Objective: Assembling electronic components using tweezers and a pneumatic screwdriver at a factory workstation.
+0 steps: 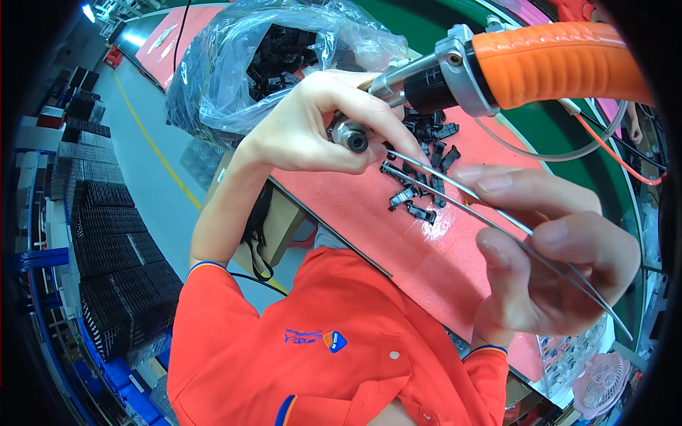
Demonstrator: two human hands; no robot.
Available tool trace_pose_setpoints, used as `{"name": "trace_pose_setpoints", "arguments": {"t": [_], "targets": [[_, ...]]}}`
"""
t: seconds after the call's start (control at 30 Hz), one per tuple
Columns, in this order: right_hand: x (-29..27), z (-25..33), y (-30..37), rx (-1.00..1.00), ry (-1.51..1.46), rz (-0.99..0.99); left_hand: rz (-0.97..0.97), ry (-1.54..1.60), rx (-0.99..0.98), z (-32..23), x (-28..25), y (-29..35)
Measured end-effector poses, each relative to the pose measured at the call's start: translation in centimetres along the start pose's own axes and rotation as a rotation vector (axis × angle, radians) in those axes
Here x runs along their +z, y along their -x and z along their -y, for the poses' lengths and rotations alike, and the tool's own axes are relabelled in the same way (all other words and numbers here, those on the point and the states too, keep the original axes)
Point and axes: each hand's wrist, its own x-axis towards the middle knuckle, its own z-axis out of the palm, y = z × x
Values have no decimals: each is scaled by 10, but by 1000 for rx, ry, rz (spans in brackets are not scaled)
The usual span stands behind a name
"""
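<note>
My left hand (312, 128) is closed, its fingers curled around a short metal cylinder with a round black end (352, 139). Between thumb and index finger, the tips of the tweezers reach in; any small part pinched there is too hidden to make out. My right hand (561, 255) grips the long metal tweezers (490, 213), which slant from lower right up to the left fingertips. Beneath the tweezers, several small black plastic parts (420, 213) lie loose on the pink mat (426, 270).
Beyond my left hand stands a clear plastic bag (220, 78) full of black parts (280, 57). An orange ribbed handle (561, 64) with a metal clamp (455, 60) juts in from upper right. Stacks of black trays (117, 227) line the left. A pink fan (602, 383) sits lower right.
</note>
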Motion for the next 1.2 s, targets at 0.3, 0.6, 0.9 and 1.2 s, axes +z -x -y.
{"name": "trace_pose_setpoints", "arguments": {"t": [0.3, 0.6, 0.9, 1.2], "targets": [[10, -6, 3, 37, 6, 5, -6, 189, 70, 17, 6, -2], [8, -9, 6, -3, -24, -43, 1, 431, 93, 23, 27, -7], [-15, -1, 22, 79, 1, -26, -52, 431, 202, 33, 71, -24], [-21, 47, 71, 136, 167, -412, -254, 688, 352, 24, 136, -64]]}}
